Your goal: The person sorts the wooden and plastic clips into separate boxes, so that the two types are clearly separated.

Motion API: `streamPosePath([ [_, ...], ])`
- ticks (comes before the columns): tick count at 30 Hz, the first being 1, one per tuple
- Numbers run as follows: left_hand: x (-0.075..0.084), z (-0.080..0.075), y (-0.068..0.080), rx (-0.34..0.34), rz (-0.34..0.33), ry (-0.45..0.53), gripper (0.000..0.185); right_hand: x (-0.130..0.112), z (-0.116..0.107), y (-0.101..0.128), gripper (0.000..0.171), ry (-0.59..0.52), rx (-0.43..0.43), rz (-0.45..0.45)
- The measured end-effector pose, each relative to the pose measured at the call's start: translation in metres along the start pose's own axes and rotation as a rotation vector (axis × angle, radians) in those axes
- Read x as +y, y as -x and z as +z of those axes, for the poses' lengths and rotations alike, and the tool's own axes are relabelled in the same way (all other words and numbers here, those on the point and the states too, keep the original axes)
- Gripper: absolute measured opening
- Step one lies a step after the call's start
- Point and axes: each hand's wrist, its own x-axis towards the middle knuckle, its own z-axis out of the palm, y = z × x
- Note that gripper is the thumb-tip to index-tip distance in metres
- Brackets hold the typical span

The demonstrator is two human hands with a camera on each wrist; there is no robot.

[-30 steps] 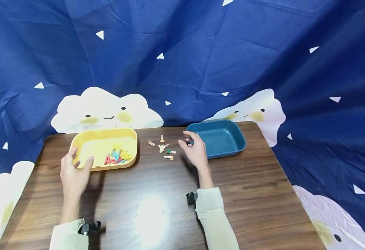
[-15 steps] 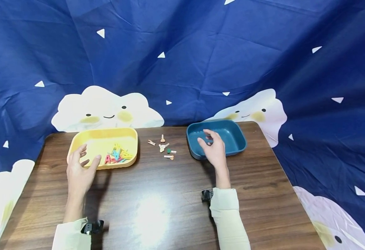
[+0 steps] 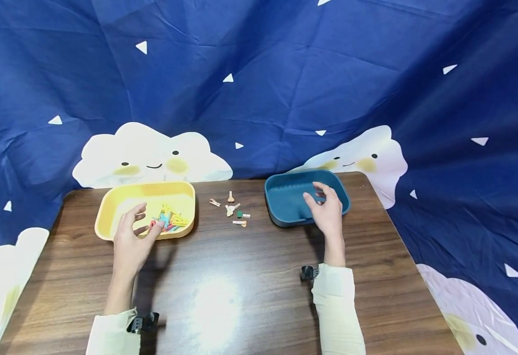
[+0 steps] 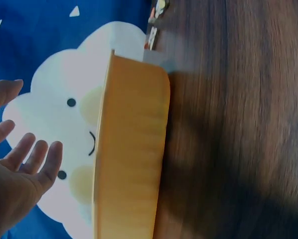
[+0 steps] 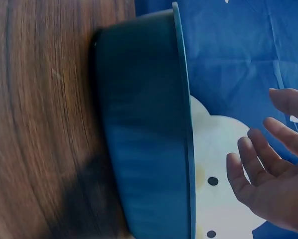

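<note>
My left hand [image 3: 131,241] hovers over the near rim of a yellow bin [image 3: 103,217], fingers loosely bent and holding nothing. Inside the bin, at its right, lies a pile of colourful plastic clothespins [image 3: 170,217] in red, yellow and blue. Over the near right part of a blue bin [image 3: 285,209], my right hand [image 3: 327,214] hangs with relaxed, parted fingers and nothing between them. The left wrist view has the yellow bin's side wall [image 4: 131,149] beside the fingers; in the right wrist view the blue bin's wall [image 5: 146,124] stands beside the right fingers.
Between the bins, several small wooden clothespins [image 3: 230,209] lie scattered on the brown wooden table [image 3: 259,276], one with a green decoration [image 3: 240,214]. A dark blue curtain [image 3: 259,88] with white clouds hangs right behind the table's far edge.
My right hand has moved right, from the blue bin's left edge to over its right part. My left hand has shifted right along the yellow bin, towards the colourful clothespins.
</note>
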Motion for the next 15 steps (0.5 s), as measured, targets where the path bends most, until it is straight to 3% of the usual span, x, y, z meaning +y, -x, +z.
streamPosePath([
  [8, 0.006, 0.016, 0.004, -0.062, 0.034, 0.039, 0.056, 0.011, -0.011, 0.002, 0.046, 0.045, -0.008, 0.044],
  [15, 0.013, 0.027, 0.007, -0.102, 0.069, 0.022, 0.055, 0.022, -0.022, -0.002, 0.045, 0.078, 0.039, 0.080],
])
